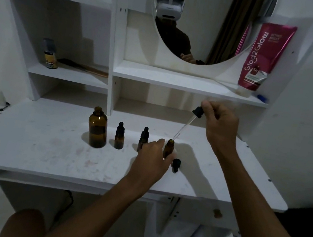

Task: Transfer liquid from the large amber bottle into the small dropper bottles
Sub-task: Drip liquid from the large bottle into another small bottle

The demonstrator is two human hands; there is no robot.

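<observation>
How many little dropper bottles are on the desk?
3. Two capped ones stand in a row right of the big amber bottle. The third, open, is steadied by the left hand under the pipette in the right hand.

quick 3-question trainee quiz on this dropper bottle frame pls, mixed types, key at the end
1. True or false: the large amber bottle is uncapped.
2. Which hand holds the dropper? A) left hand B) right hand
3. How many small dropper bottles have their caps on?

Key:
1. True.
2. B: the right hand holds it, tip over the open small bottle steadied by the left hand.
3. Two.
</observation>
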